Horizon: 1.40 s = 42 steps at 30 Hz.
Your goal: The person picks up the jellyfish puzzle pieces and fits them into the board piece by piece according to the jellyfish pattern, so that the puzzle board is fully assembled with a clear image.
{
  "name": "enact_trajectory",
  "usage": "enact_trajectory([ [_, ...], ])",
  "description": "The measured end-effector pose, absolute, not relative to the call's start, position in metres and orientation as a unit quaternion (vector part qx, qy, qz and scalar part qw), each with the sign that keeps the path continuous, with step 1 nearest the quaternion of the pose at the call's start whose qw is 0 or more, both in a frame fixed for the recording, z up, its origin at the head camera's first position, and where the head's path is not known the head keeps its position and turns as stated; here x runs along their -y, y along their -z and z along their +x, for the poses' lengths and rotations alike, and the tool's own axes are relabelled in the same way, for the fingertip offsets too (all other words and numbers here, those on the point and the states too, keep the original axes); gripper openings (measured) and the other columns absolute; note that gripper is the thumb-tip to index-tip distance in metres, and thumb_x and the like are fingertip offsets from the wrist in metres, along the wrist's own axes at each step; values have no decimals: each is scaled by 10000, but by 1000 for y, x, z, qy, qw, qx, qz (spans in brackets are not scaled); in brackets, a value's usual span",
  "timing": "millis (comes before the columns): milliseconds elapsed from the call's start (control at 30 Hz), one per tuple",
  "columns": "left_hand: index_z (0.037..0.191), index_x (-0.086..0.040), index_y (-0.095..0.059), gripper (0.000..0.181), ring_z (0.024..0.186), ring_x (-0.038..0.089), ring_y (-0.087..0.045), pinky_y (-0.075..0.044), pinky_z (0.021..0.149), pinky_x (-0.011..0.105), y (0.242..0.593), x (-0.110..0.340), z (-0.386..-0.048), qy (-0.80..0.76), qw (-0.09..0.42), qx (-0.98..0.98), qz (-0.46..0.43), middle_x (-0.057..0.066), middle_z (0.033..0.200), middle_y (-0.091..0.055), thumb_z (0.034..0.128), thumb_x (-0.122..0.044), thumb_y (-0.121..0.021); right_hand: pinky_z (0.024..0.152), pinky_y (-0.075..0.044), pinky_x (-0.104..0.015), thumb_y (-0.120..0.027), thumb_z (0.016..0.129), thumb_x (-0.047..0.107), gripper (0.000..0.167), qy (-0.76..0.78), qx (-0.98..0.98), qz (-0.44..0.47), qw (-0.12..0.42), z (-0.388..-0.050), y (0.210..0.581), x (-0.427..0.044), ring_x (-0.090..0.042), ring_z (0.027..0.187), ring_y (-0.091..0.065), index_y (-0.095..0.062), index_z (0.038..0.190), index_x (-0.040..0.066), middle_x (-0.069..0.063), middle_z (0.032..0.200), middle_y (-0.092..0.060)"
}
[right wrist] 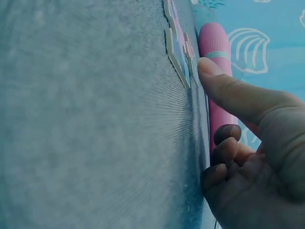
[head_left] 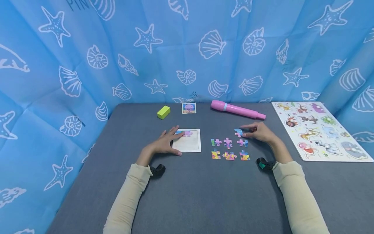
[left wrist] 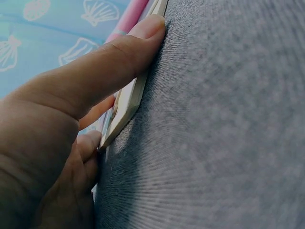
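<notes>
My left hand (head_left: 166, 142) rests spread at the left side of a white square puzzle tray (head_left: 191, 146). Its thumb (left wrist: 150, 28) lies along the tray's near edge, and its other fingers reach over the far left corner. Inside the tray, along the top, sits a pink and blue jigsaw piece (head_left: 187, 133), partly covered by a finger. My right hand (head_left: 260, 132) is at a blue jigsaw piece (head_left: 238, 132) on the table, thumb by its right edge and straight index finger just beyond its far edge. The other right fingers curl loosely.
Several loose jigsaw pieces (head_left: 230, 156) lie in two rows right of the tray. Behind stand a lime green block (head_left: 163, 112), a small picture card (head_left: 189, 108) and a pink stick-shaped toy (head_left: 238, 110). An animal board (head_left: 327, 152) lies at far right. A blue curtain (head_left: 181, 48) borders the table.
</notes>
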<state>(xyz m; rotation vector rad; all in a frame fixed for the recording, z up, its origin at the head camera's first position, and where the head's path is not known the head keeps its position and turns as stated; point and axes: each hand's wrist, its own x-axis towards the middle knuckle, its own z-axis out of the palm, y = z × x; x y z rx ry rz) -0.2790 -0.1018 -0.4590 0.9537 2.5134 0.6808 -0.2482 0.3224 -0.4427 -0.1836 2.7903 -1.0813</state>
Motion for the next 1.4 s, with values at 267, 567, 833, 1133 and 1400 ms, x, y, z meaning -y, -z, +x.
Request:
enact_trajectory([
  [267,1476,-220,-198,931,1438,269,41,48,1123,542,461,101,-276,-244,184,-890,337,78,1565,13,744,-483,-709,521,-250,-254,-724,785,181,419,345,-932,-76,83,-249,443,-319,-90,558,-267,-633,1157,10,50,586,-263],
  [567,1477,-224,-195,925,1438,264,40,49,1124,539,463,101,-275,-244,188,-890,337,75,1564,18,750,-486,-703,525,-255,-250,-710,797,157,400,350,-930,-62,93,-251,444,-318,-103,574,-296,-631,1156,0,34,582,-326],
  [833,1476,-230,-198,920,1438,261,39,48,1127,534,463,101,-276,-242,187,-891,336,74,1564,17,750,-484,-703,650,-318,-278,-699,808,167,377,343,-934,-45,94,-253,443,-315,-171,710,-389,-636,1145,8,-46,734,-548],
  [1133,1476,-237,-196,916,1439,254,37,47,1127,533,462,102,-278,-239,183,-892,336,64,1565,21,753,-485,-701,576,-268,-276,-667,835,156,338,326,-940,-61,83,-253,440,-312,-151,628,-335,-624,1132,1,3,636,-324],
  [1400,1478,-241,-185,921,1439,241,41,50,1129,527,460,102,-281,-231,181,-895,336,55,1565,27,754,-487,-699,517,-276,-249,-668,834,161,309,324,-940,-85,55,-258,434,-284,-130,576,-338,-642,1101,8,-2,630,-348],
])
